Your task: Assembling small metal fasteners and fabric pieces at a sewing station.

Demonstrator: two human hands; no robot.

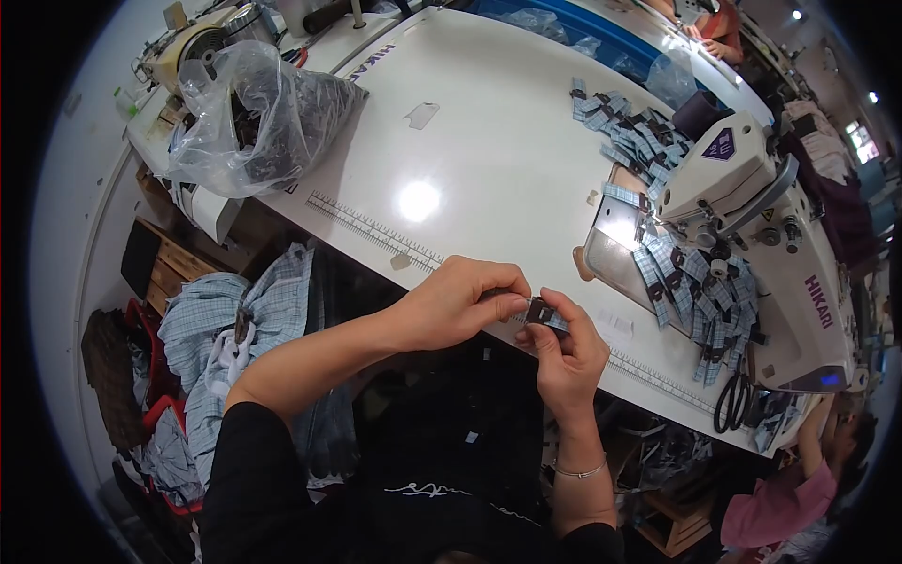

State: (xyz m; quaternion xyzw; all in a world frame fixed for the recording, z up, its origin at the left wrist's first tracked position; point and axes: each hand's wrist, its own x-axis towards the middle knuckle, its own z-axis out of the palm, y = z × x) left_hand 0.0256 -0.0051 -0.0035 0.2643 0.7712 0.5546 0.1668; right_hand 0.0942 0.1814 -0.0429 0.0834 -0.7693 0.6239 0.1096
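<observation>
Above the table's front edge, my two hands meet at a small dark brown buckle (541, 311) with a light blue plaid fabric strap (557, 323). My right hand (574, 349) grips the piece between thumb and fingers. My left hand (468, 299) pinches at its left side; what lies between those fingertips is mostly hidden. To the right, many similar plaid straps with brown buckles (719, 299) lie heaped around a white Hikari sewing machine (754, 190). Another heap of straps (631, 130) spreads behind its needle area.
A clear plastic bag (261, 127) with dark contents sits at the table's left end. Black scissors (733, 402) lie near the right front edge. Plaid cloth (211, 324) hangs at my left. A co-worker's pink sleeve (779, 504) shows lower right; another person's hands (708, 44) are far off.
</observation>
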